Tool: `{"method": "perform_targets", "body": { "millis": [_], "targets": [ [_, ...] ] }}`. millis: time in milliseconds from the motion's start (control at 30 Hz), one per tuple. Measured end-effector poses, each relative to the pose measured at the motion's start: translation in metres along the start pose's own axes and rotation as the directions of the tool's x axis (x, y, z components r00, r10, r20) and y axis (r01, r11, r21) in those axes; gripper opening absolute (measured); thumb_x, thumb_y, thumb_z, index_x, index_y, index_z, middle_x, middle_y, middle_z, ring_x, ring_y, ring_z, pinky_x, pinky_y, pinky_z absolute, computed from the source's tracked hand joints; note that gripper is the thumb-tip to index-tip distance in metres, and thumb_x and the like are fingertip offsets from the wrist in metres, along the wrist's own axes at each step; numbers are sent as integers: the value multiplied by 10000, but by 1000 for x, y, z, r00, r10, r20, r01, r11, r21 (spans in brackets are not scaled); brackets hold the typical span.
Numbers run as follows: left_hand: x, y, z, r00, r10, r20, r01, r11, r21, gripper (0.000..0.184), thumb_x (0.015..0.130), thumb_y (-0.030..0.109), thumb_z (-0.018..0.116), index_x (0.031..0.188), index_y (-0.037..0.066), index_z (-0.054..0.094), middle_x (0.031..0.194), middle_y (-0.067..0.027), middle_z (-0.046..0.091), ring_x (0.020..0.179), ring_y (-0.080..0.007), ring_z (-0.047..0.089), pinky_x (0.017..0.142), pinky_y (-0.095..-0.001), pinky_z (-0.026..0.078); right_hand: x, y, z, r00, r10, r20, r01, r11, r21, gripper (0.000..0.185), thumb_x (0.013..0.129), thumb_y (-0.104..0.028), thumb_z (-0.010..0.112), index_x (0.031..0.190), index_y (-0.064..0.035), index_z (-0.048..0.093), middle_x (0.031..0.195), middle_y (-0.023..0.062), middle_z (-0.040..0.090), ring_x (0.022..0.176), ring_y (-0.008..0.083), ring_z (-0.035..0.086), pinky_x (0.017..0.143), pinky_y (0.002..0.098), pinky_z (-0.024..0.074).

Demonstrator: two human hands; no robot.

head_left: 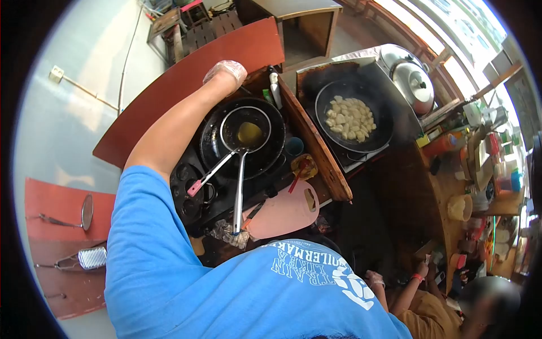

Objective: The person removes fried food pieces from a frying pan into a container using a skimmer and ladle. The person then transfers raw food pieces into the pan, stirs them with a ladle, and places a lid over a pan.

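Observation:
My left hand (226, 73), in a clear plastic glove, is over the red panel's edge beyond a black wok (212, 135). It looks curled; anything in its grasp is hidden. A round metal-rimmed strainer (222, 135) rests in the wok above yellowish oil. Two long handles reach toward me, one with a pink grip (195, 187), the other plain metal (239, 195). A gloved hand (375, 278) low on the right appears to be my right hand. It is beside a co-worker's hand, and its fingers are too small to make out.
Pale chunks (350, 118) sit in a second steaming pan (381, 133), beyond a wooden divider (316, 144). A knife (275, 87) stands by the divider. Nearer are a pink cutting board (282, 212) and a molded pan (183, 195). A co-worker in brown (432, 316) is at right.

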State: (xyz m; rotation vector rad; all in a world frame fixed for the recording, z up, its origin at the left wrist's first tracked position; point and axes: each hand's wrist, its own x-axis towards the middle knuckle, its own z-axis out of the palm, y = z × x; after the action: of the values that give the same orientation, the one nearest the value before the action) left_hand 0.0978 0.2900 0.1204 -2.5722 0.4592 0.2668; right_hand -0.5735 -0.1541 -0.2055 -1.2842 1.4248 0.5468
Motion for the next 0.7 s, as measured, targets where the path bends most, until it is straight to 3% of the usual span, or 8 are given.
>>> {"method": "perform_targets", "body": {
  "millis": [133, 267, 333, 467, 500, 567, 633, 700],
  "targets": [
    [56, 9, 24, 992, 58, 116, -79, 980, 181, 281, 739, 32, 729, 1018, 54, 748, 1119, -121, 712, 1032, -281, 692, 865, -368, 570, -4, 48, -10, 995, -93, 27, 96, 984, -153, 53, 812, -138, 631, 857, -129, 604, 745, 31, 521, 520, 163, 429, 434, 309, 332],
    [80, 15, 36, 981, 127, 147, -158, 962, 224, 320, 729, 49, 752, 1048, 52, 741, 1151, -107, 706, 1047, -272, 689, 853, -384, 581, -32, 39, 1, 993, 94, -71, -105, 982, -159, 69, 812, -129, 624, 881, -122, 620, 765, 42, 541, 528, 172, 447, 438, 312, 338],
    [79, 24, 32, 971, 133, 197, -178, 955, 235, 330, 751, 52, 738, 1081, 47, 733, 1172, -100, 701, 1056, -274, 688, 846, -407, 588, -7, 73, -8, 985, -158, 76, 168, 974, -150, 48, 812, -120, 621, 857, -124, 608, 751, 30, 536, 513, 166, 454, 424, 298, 331],
    [92, 33, 40, 961, 39, 273, -87, 982, 167, 349, 758, 51, 740, 1106, 25, 720, 1185, -98, 697, 1061, -282, 683, 831, -442, 590, 0, 84, -5, 979, -170, 109, 189, 962, -197, 48, 814, -116, 634, 824, -135, 591, 728, 18, 533, 510, 152, 472, 413, 293, 344],
    [97, 34, 46, 955, 6, 295, -47, 990, 132, 357, 759, 47, 739, 1115, 19, 716, 1189, -101, 695, 1061, -284, 682, 828, -454, 590, 5, 93, -2, 973, -214, 87, 223, 969, -103, 57, 821, -122, 645, 820, -139, 591, 723, 14, 535, 521, 149, 485, 423, 301, 368],
    [104, 36, 53, 953, 50, 298, -96, 985, 142, 353, 762, 36, 728, 1115, 18, 716, 1195, -104, 692, 1064, -284, 681, 830, -450, 590, 8, 106, -1, 965, -254, 61, 255, 967, -7, 67, 827, -128, 655, 815, -144, 591, 718, 10, 538, 532, 146, 498, 433, 309, 392],
    [107, 37, 56, 950, 91, 297, -141, 978, 154, 349, 765, 24, 716, 1115, 18, 716, 1201, -107, 689, 1068, -284, 680, 832, -446, 589, 10, 112, -1, 943, -318, 95, 329, 934, -139, 78, 844, -146, 669, 825, -148, 593, 710, 4, 541, 531, 148, 499, 454, 318, 423],
    [109, 38, 59, 951, 137, 276, -182, 973, 144, 358, 757, 5, 704, 1114, 34, 719, 1213, -101, 683, 1076, -284, 678, 839, -437, 587, 4, 111, 2, 959, -273, 80, 281, 954, -105, 69, 846, -145, 666, 837, -146, 598, 710, 2, 543, 536, 149, 503, 456, 319, 425]
  ]
}}
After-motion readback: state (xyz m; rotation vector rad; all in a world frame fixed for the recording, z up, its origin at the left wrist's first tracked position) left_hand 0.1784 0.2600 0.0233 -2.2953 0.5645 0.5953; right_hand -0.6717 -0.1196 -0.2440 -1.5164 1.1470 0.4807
